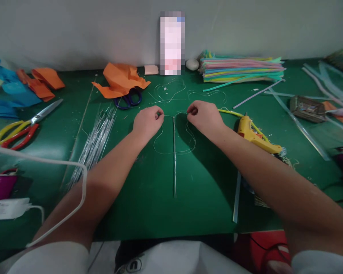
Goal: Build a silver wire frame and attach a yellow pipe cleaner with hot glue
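A thin wire frame (174,160) is pinched at its far edge by both hands on a green table (148,205). The left hand (148,121) is closed on the frame's upper left corner, thumb and fingertips pressed together on the wire. The right hand (203,116) is closed the same way on the upper right corner. The frame lies flat between and just near of the two hands. Its curved loops are spread to either side, and its straight stem runs from the gap between the hands toward the near edge of the table.

Just right of the right wrist, a yellow glue gun (253,134) is laid on the table. To the left of the left forearm, a bundle of straight wires (95,144) is spread out, and a white cable (74,167) is draped across that forearm. Beyond the hands, blue-handled scissors (129,99) are partly covered by crumpled orange paper (120,80). At the far right, a stack of coloured strips (242,69) is piled against the wall. At the left, yellow and red scissors (20,129) are seen lying near sheets of blue paper (5,95).
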`<state>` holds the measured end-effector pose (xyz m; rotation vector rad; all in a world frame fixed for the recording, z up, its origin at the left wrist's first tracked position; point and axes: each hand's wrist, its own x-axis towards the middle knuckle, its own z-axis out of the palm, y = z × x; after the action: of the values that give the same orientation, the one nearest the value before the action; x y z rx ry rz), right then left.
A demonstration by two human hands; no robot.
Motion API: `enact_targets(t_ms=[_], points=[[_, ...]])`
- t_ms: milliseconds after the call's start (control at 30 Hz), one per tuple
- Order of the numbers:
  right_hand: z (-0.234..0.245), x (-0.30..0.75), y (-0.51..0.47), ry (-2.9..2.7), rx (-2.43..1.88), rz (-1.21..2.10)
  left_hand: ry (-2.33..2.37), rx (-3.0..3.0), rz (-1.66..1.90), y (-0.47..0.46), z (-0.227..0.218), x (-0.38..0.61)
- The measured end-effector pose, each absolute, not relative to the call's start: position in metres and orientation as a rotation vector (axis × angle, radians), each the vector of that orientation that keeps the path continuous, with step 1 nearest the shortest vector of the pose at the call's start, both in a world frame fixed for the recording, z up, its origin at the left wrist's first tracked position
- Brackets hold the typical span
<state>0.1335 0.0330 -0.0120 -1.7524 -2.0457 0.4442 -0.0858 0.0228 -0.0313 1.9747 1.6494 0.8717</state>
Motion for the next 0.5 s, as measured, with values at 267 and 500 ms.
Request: enact_targets(t_ms=[267,500], points=[[-0.0137,0.1328,0.0368,-2.044,-1.791,0.438,1.639,1.899,0.869,0.0225,-0.0287,-0.0838],[-0.0108,0.1317,0.0402,-2.053,-1.804,0.470,1.677,1.955,0.834,0.0237,-0.0302,-0.0844]])
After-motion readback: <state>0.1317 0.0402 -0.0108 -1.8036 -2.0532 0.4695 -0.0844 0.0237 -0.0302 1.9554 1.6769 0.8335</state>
